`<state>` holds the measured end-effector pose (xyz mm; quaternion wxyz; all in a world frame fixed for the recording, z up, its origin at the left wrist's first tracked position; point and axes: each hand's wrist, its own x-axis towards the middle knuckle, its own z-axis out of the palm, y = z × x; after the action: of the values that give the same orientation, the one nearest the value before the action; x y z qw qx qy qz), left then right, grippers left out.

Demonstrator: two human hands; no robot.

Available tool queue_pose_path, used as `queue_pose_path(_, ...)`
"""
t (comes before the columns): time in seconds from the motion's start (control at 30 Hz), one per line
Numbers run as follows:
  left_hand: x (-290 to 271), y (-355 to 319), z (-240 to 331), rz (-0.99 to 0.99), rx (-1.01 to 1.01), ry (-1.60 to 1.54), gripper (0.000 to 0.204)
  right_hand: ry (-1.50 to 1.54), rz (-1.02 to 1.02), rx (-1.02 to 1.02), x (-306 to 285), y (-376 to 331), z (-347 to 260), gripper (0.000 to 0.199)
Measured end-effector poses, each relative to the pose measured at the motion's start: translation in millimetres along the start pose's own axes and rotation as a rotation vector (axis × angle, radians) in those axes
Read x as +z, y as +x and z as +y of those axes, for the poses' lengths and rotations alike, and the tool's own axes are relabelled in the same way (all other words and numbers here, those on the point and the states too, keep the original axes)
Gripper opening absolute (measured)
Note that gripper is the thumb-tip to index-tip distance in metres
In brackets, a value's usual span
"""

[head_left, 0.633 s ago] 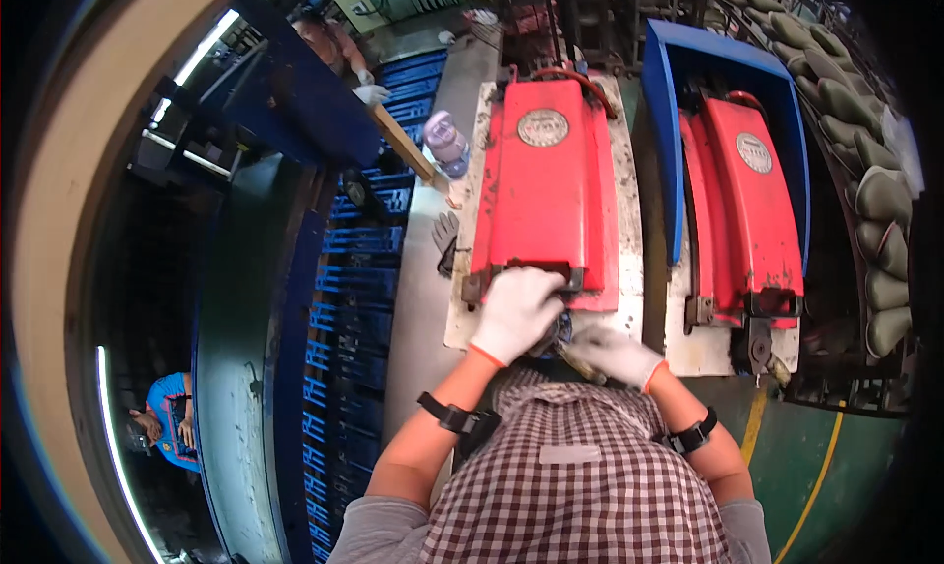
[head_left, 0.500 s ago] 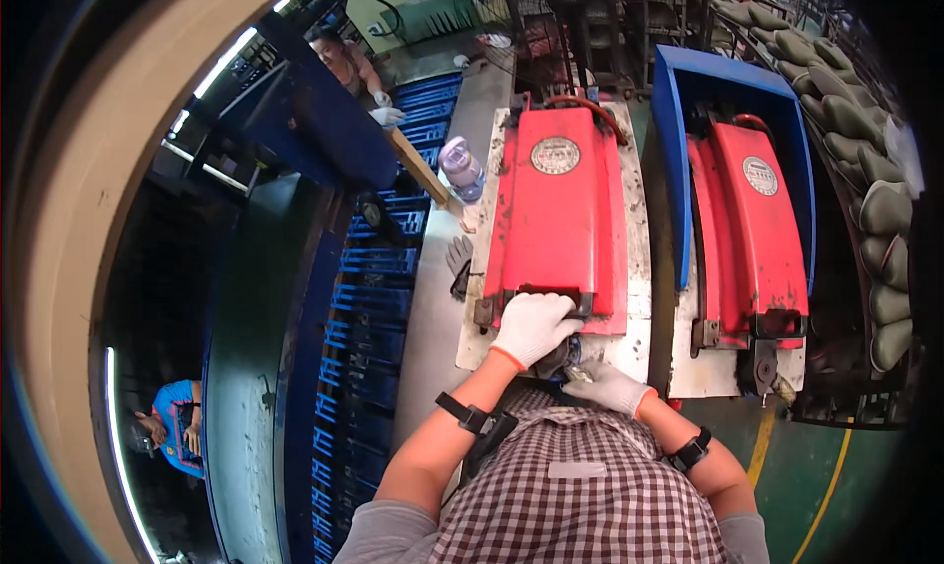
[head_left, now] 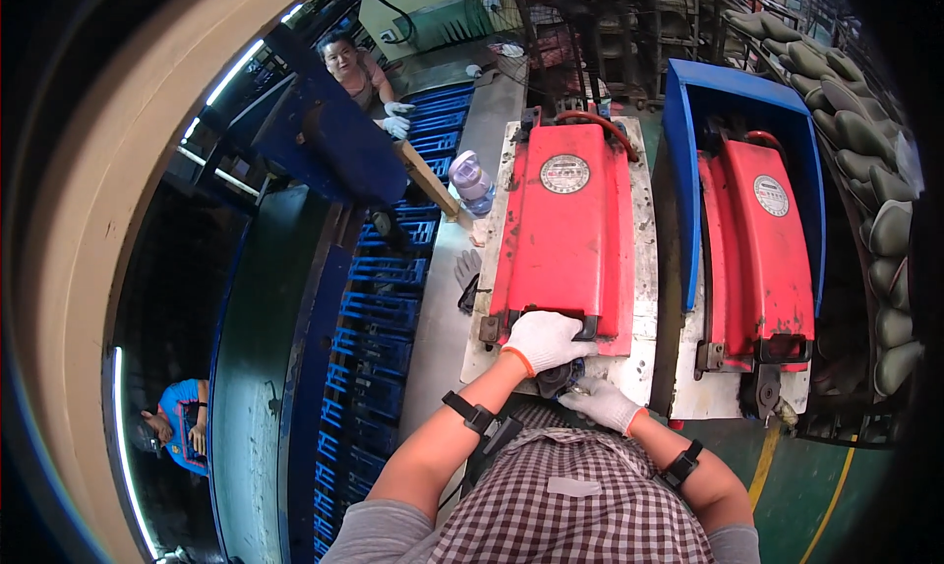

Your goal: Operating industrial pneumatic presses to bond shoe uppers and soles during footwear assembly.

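A red machine with a long cover (head_left: 565,249) and a round label lies on a pale, worn base plate (head_left: 643,239) before me. My left hand (head_left: 546,342), in a white knit glove with an orange cuff, is closed over the black handle (head_left: 590,326) at the cover's near end. Just below and to the right, my right hand (head_left: 602,406), gloved alike, has its fingers curled at a small fitting by a dark round part (head_left: 558,377) on the machine's front. What those fingers grip is mostly hidden.
A second red machine (head_left: 772,239) stands at right inside a blue hood (head_left: 737,80). Shoe-shaped forms (head_left: 865,136) crowd a rack beyond. A jug (head_left: 471,182) and grey glove (head_left: 467,268) lie left, beside a blue-slatted conveyor (head_left: 379,318). Two people (head_left: 352,72) work nearby.
My view has shifted slightly, so the machines sit a little lower and further right. Both hands stay at the same places on the machine. The far person's head has come further into view.
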<state>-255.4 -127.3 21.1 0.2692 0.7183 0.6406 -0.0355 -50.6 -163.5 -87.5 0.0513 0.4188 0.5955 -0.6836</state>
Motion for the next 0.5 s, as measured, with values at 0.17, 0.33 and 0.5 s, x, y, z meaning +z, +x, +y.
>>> queue_pose_path(0.17, 0, 1, -1, 0.003, -0.007, -0.018, 0.066, -0.023, 0.006, -0.072, 1, 4, 6, 0.063)
queue_pose_path(0.33, 3, 2, -3, 0.026, 0.011, -0.004, 0.066, -0.077, 0.052, -0.148, 14, 16, 20, 0.065)
queue_pose_path(0.5, 6, 3, -5, 0.037, 0.018, -0.002, 0.060, -0.054, 0.028, -0.119, 18, 13, 9, 0.070)
